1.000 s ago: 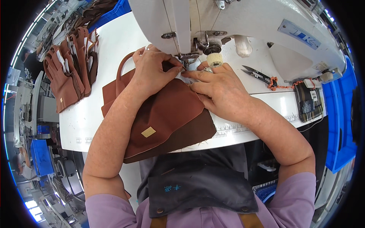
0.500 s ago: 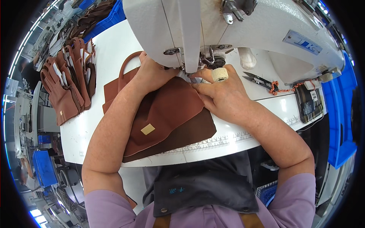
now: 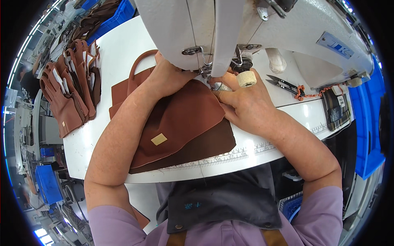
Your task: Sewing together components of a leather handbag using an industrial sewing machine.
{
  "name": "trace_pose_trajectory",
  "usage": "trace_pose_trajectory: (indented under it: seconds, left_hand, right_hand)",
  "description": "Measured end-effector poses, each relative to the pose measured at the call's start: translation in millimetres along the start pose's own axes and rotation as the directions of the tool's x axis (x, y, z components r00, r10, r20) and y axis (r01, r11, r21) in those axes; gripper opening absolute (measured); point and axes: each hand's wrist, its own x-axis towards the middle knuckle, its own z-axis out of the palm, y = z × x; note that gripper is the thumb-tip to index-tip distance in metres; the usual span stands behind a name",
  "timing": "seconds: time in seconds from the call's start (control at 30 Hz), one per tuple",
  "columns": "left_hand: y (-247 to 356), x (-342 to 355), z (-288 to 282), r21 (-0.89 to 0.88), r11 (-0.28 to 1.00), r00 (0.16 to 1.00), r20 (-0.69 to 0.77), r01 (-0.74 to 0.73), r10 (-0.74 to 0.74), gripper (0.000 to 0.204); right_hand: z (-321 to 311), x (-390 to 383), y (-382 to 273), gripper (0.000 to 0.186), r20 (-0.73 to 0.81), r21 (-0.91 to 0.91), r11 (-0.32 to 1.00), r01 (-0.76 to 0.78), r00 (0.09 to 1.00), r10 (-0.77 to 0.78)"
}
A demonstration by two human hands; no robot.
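Observation:
A reddish-brown leather bag piece (image 3: 184, 119) with a curved handle and a small gold plate lies under the sewing machine's needle area (image 3: 208, 74). A darker brown layer (image 3: 205, 149) shows beneath its near edge. My left hand (image 3: 169, 77) grips the piece at its far left, by the base of the handle (image 3: 132, 76), its fingertips partly hidden beside the presser foot. My right hand (image 3: 247, 102) is closed at the piece's right edge, thumb and forefinger near the needle. The machine's cream knob (image 3: 246, 78) hides part of that hand.
Black thread snips (image 3: 283, 85) with an orange cord lie right of my right hand. A stack of similar brown bag pieces (image 3: 74, 90) stands at the table's left. Blue crates (image 3: 113, 22) sit beyond it, and a blue bin (image 3: 365, 123) is at the far right.
The machine sits slightly farther right in the picture, as the view has shifted. Both hands stay on the leather bag piece, with hardly any visible movement against it.

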Motion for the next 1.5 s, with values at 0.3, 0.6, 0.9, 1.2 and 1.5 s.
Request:
trace_pose_trajectory:
  seconds: [0.3, 0.6, 0.9, 1.2, 1.5]
  left_hand:
    - [3, 0, 0, 0.003, 0.999, 0.999, 0.031, 0.042, -0.042, 0.032]
    - [24, -2, -8, -0.115, 0.979, 0.982, 0.102, 0.169, -0.157, 0.028]
    - [26, -10, -12, -0.027, 0.989, 0.986, 0.083, 0.144, -0.141, 0.028]
    - [27, -13, -8, -0.084, 0.974, 0.975, 0.087, 0.211, -0.204, 0.029]
    - [31, -11, -7, -0.053, 0.981, 0.982, 0.045, 0.186, -0.183, 0.027]
  right_hand:
    - [-3, 0, -1, 0.016, 0.063, -0.022, 1.0, -0.005, 0.998, 0.006]
    - [-3, -1, -2, 0.015, 0.054, 0.032, 0.999, -0.01, 0.999, 0.008]
    - [-3, -2, 0, 0.014, 0.153, 0.037, 0.999, -0.035, 0.988, 0.029]
    - [-2, -4, -1, 0.016, 0.133, 0.011, 1.0, -0.02, 0.991, 0.018]
    - [-3, -4, 0, 0.015, 0.144, -0.015, 1.0, -0.009, 0.99, 0.011]
